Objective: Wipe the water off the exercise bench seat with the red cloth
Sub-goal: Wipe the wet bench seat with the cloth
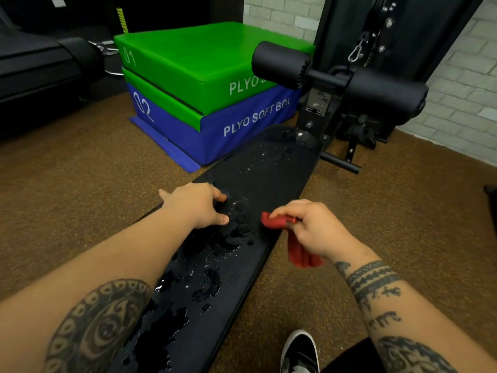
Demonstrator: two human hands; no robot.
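The long black bench seat [271, 181] runs from the lower left up to the machine at the upper right. Water puddles and droplets [207, 278] lie along most of its length. My left hand [197, 204] rests on the seat's left edge, fingers spread and curled onto the wet surface, holding nothing. My right hand [312, 227] is shut on the red cloth [298, 251], which is bunched at the fingers and hangs down past the seat's right edge. The cloth's upper corner touches or hovers just over the seat.
Two black roller pads [279, 64] and the machine frame [357, 28] stand at the seat's far end. Stacked green and blue plyo soft boxes [204, 84] sit to the left. Brown speckled floor surrounds the bench. My shoe [300, 351] is at the bottom right.
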